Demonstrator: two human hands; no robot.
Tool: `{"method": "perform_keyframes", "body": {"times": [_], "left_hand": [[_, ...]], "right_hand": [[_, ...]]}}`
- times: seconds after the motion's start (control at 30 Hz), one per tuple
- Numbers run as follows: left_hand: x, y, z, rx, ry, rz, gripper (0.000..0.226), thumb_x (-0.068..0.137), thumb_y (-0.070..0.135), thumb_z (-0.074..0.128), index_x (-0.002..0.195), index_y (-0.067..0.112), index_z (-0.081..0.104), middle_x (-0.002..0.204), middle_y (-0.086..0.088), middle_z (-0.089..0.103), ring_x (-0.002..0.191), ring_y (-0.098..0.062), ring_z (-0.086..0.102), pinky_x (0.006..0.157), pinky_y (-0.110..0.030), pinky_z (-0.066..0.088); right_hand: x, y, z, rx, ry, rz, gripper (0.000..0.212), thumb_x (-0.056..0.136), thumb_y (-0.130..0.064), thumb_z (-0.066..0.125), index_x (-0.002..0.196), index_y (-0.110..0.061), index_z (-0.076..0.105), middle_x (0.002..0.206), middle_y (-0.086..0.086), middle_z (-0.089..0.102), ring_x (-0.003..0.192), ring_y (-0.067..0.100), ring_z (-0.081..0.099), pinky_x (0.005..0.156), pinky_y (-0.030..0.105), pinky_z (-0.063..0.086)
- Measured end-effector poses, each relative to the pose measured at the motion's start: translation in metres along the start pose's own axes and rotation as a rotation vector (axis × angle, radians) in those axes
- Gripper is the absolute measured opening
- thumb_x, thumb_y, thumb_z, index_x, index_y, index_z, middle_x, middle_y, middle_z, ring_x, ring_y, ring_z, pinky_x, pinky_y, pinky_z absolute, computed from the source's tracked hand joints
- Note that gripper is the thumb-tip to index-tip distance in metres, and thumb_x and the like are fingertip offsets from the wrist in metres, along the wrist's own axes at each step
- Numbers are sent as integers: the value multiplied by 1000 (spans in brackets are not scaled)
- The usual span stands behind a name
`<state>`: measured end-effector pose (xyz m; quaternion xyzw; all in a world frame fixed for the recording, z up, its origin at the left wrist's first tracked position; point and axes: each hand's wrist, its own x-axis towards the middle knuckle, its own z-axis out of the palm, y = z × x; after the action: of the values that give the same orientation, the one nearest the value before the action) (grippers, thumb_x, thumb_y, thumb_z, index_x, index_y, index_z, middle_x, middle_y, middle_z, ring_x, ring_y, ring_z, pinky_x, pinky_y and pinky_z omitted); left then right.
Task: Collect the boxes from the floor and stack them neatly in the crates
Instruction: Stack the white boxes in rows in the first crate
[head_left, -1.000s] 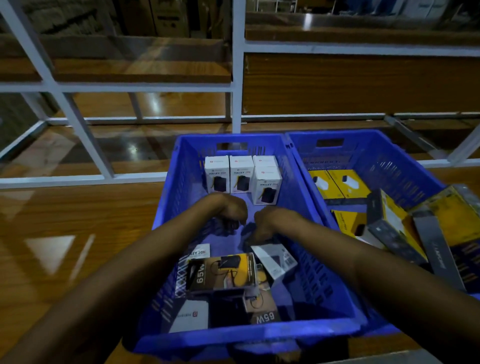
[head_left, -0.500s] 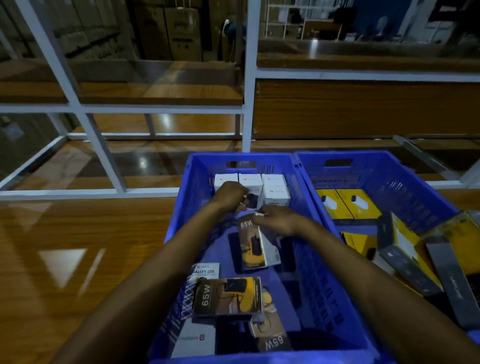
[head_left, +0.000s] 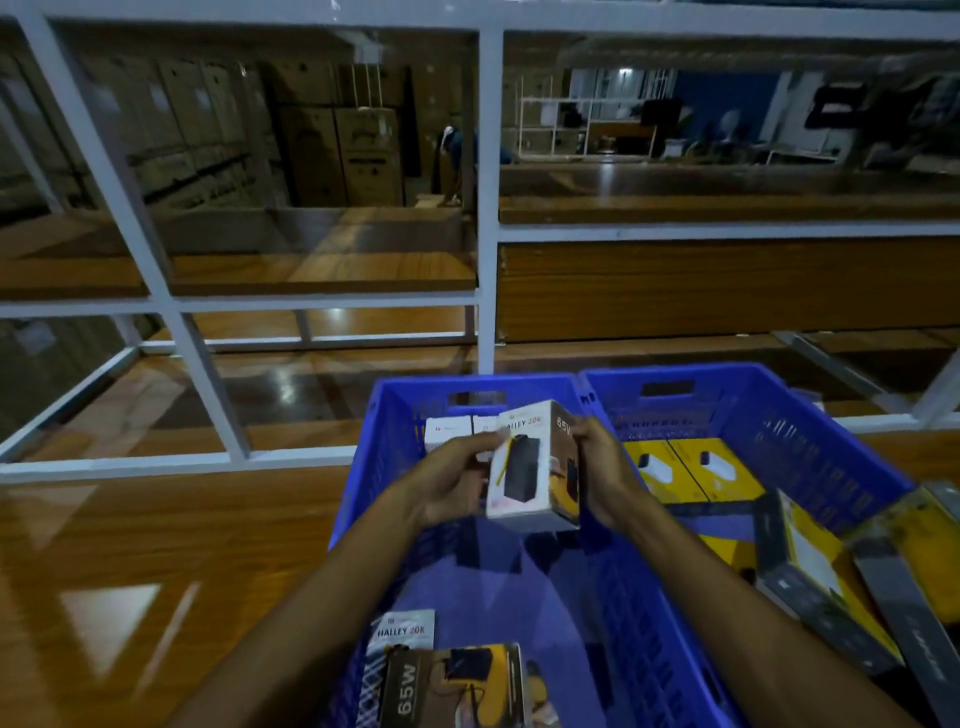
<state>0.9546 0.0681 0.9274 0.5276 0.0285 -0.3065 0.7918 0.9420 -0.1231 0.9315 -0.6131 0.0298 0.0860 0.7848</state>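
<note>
Both hands are raised over the left blue perforated plastic crate (head_left: 378, 467) and clamped on one upright cardboard box with a white front printed "HALLEY 20k" and a brown side marked "65W" (head_left: 524, 467). The left hand (head_left: 452, 483) grips its left edge with the thumb laid across the top corner, and the right hand (head_left: 605, 478) grips its brown side. The box hangs above the far half of that crate, clear of the crate's floor. Left of the crate spreads a glossy brown wooden surface (head_left: 156, 545), and behind the crate stands a white metal shelf frame (head_left: 208, 364). Against the crate's far wall stands a row of small white boxes (head_left: 447, 434), partly hidden by the held box. At the crate's near end lie a white "HALLEY 20k" box (head_left: 402, 631) and, overlapping it, a dark and yellow box marked "65W" (head_left: 452, 686). Touching the crate's right side is a second blue perforated plastic crate (head_left: 810, 447), with flat yellow boxes (head_left: 691, 467) on its floor and larger grey and yellow boxes (head_left: 815, 587) tilted at its near right.
</note>
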Motion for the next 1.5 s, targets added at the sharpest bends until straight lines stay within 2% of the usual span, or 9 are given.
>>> {"method": "perform_keyframes", "body": {"times": [0.1, 0.2, 0.4, 0.83, 1.0, 1.13, 1.27, 1.37, 1.5], "left_hand": [[2, -5, 2, 52, 26, 32, 42, 82, 30, 75, 119, 12, 68, 131, -19, 61, 128, -41, 52, 111, -60, 33], [2, -5, 10, 117, 144, 156, 35, 89, 31, 68, 119, 14, 66, 123, -19, 66, 109, -36, 62, 98, -46, 46], [-4, 4, 14, 202, 353, 433, 42, 92, 25, 65, 132, 33, 55, 112, -4, 73, 96, -26, 70, 60, -30, 54], [-15, 7, 20, 329, 312, 643, 54, 90, 13, 67, 140, 24, 51, 109, -5, 73, 94, -13, 73, 70, -23, 57], [-13, 6, 19, 321, 310, 661, 58, 90, 16, 67, 144, 27, 47, 117, -6, 70, 101, -15, 71, 72, -25, 59], [-10, 6, 20, 252, 365, 670, 56, 91, 9, 64, 143, 21, 47, 122, -4, 66, 99, -14, 70, 73, -29, 61], [-8, 5, 21, 269, 407, 602, 39, 94, 5, 59, 129, 23, 58, 113, -6, 68, 94, -16, 69, 74, -29, 61], [-10, 7, 21, 196, 384, 498, 30, 98, 5, 51, 119, 19, 65, 107, -12, 72, 97, -28, 71, 79, -37, 61], [-8, 8, 19, 35, 295, 362, 31, 97, 6, 43, 116, 8, 68, 113, -24, 69, 105, -38, 67, 92, -50, 54]], "right_hand": [[2, 0, 2, -50, 92, -63, 34, 97, -18, 40, 100, -14, 74, 106, 16, 73, 93, 35, 70, 71, 34, 53], [2, -1, 4, -71, 134, -40, 30, 100, -28, 44, 108, -15, 70, 96, 14, 73, 70, 24, 68, 54, 25, 49], [3, 3, 3, -198, 29, -29, 25, 97, -29, 54, 113, -15, 68, 101, 11, 75, 78, 21, 69, 64, 29, 49], [7, 7, 6, -189, -13, -25, 45, 72, -28, 50, 109, -7, 66, 98, 11, 73, 86, 29, 65, 76, 43, 48], [3, 3, 9, -199, -5, -96, 40, 76, -26, 50, 106, -8, 68, 96, 11, 72, 79, 23, 66, 66, 33, 47], [2, 3, 10, -150, 126, -253, 13, 95, -20, 60, 97, -11, 70, 96, 8, 73, 81, 22, 69, 61, 25, 54], [5, 11, 8, -257, 226, -384, 32, 86, -42, 73, 112, -25, 66, 102, 4, 73, 90, 20, 73, 75, 46, 61], [-3, 12, 14, -449, 248, -540, 37, 81, -46, 76, 114, -40, 60, 110, -9, 68, 95, 7, 67, 75, 34, 60], [-11, 14, 25, -724, 228, -780, 53, 80, -38, 78, 127, -27, 57, 115, -9, 57, 95, 2, 57, 67, 17, 51]]}}
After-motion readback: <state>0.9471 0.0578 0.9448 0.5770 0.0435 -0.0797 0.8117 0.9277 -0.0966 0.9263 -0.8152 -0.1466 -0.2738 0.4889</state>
